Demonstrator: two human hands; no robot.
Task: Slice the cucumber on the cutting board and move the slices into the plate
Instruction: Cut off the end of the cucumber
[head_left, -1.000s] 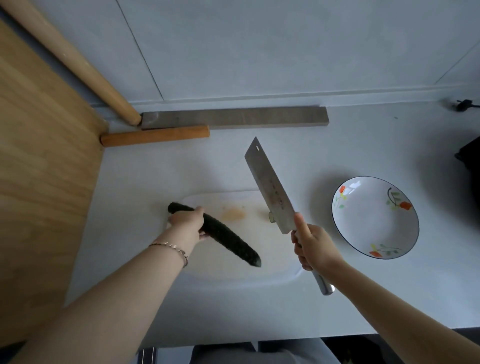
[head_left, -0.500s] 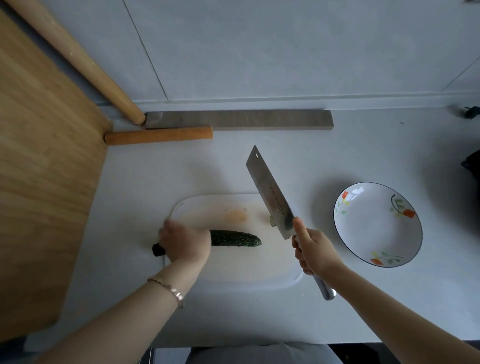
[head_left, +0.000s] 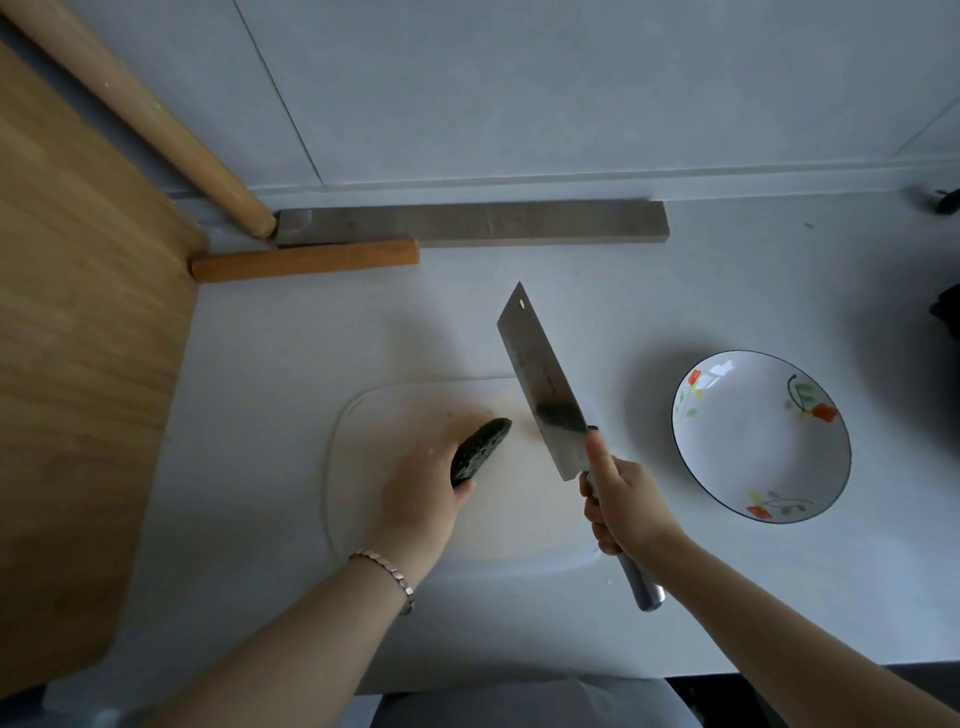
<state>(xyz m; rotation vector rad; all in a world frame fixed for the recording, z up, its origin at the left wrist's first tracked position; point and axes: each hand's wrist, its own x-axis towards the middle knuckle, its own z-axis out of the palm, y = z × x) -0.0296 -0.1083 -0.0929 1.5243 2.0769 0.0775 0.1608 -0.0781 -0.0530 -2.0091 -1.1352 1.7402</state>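
A: So, which step is being worked on?

B: The first cut is being set up. The cucumber (head_left: 480, 449) is being held on the cutting board (head_left: 519, 525) by the left hand (head_left: 423, 499), whose fingers are closed around its near end, so that only the far, dark tip is being shown, angled up and to the right.

A: And the knife?

B: The cleaver (head_left: 543, 384) is being gripped by the right hand (head_left: 621, 506), which is wrapped tightly around the metal handle, with one finger being laid along the blade near its heel. The blade is being held above the board, just to the right of the cucumber's free tip and apart from it.

A: Is anything being cut yet?

B: No slices are being seen on the board, and nothing is being carried in the plate (head_left: 698, 467), which is sitting on the counter (head_left: 727, 597) to the right of the board. The task is judged to be at its very start.

A: What is being called for next?

B: The blade is to be brought over the free tip and squared across the cucumber, then pressed straight down. The holding fingers are probably best curled back from the edge, since little of the cucumber is being left exposed beyond them.
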